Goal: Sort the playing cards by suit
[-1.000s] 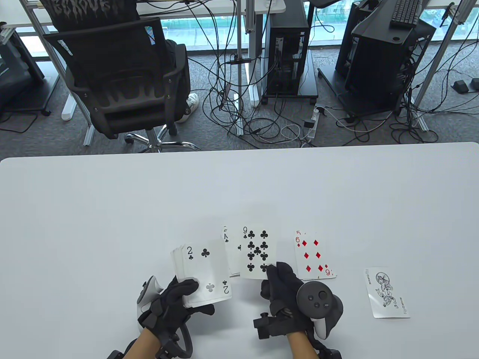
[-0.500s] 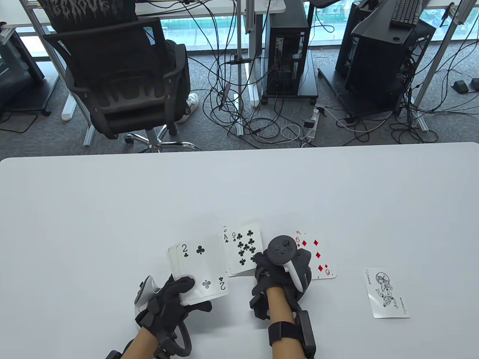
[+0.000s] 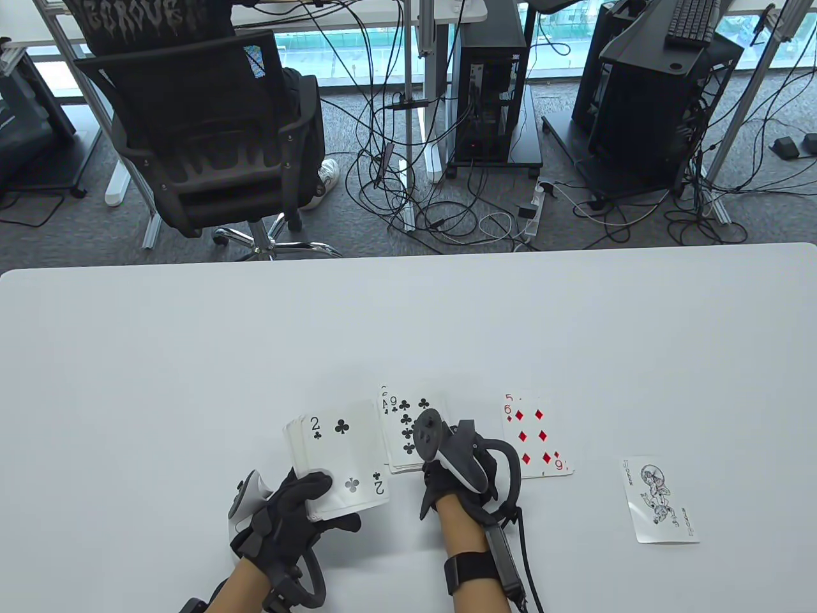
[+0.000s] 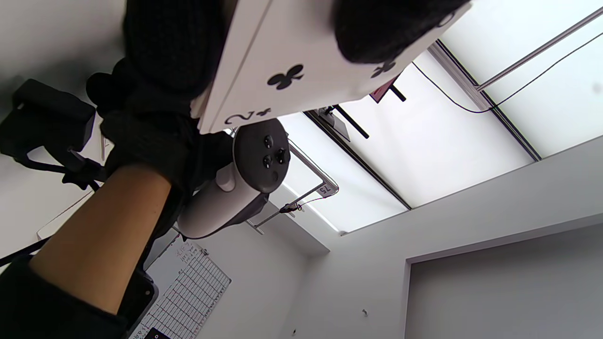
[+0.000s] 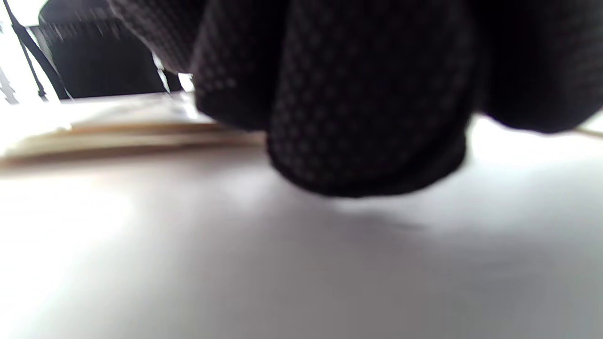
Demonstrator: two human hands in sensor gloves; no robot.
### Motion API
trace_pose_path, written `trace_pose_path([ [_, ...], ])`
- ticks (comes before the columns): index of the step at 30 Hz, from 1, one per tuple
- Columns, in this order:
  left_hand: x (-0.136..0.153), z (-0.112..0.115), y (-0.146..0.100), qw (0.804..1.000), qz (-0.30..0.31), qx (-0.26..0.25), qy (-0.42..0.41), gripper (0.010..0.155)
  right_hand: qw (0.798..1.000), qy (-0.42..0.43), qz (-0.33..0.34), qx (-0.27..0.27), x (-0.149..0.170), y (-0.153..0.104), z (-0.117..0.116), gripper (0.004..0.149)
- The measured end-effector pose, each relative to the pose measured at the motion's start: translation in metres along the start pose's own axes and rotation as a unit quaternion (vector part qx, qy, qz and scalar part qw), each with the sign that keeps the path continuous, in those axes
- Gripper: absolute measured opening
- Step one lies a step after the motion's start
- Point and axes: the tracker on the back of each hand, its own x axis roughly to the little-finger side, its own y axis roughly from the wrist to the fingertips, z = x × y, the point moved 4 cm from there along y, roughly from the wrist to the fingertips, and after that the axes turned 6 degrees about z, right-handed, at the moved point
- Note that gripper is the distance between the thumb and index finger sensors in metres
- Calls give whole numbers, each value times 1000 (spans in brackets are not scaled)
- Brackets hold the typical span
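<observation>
My left hand grips a face-up deck with the 2 of clubs on top; the left wrist view shows the same deck under my thumb. Just right of it lies the clubs pile, topped by the 9 of clubs. My right hand is turned on its side over the pile's near edge, its tracker hiding the fingers. Seen from the right wrist, the gloved fingers come down onto the table beside the stacked card edges, with nothing pinched.
A diamonds pile with the 6 on top lies right of the clubs. A single joker lies further right. The white table stretches away beyond the cards. An office chair, cables and computer towers stand past its far edge.
My right hand carried the 9 of clubs left onto the clubs pile, then rolled onto its side over the pile's near edge. The left hand and its deck shifted slightly left.
</observation>
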Motion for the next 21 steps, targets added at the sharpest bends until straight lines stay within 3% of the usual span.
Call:
trace_pose_path([
  [6,2,-1,0,1000,-5,-5,2,57,974,196,62,90,-5,-36,19,53],
  [13,2,-2,-1,1000,-7,-11,7,57,907,400,94,91,-4,-50,20,58],
  [17,2,-2,-1,1000,-8,-15,8,57,887,432,146,68,-22,-55,23,68],
  [19,2,-2,-1,1000,-8,-16,7,57,890,420,170,51,-33,-59,25,75],
  [21,1,-1,-1,1000,-6,-15,7,57,904,378,184,69,-44,-64,30,78],
])
